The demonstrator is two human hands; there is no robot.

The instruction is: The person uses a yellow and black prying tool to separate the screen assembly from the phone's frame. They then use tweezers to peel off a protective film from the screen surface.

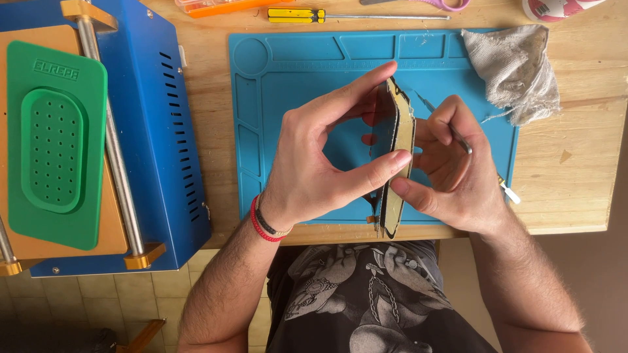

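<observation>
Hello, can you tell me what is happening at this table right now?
A person holds a thin flat phone-like panel on edge above a blue silicone work mat. The left hand pinches it between thumb and fingers, while the right hand steadies it and holds a slim metal tool. A blue machine with a green pad stands to the left.

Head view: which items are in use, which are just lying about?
In use: thin flat panel held on edge by left hand; slim metal tool in right hand; blue mat.

Lying about: yellow screwdriver; grey cloth; blue machine; green pad.
</observation>
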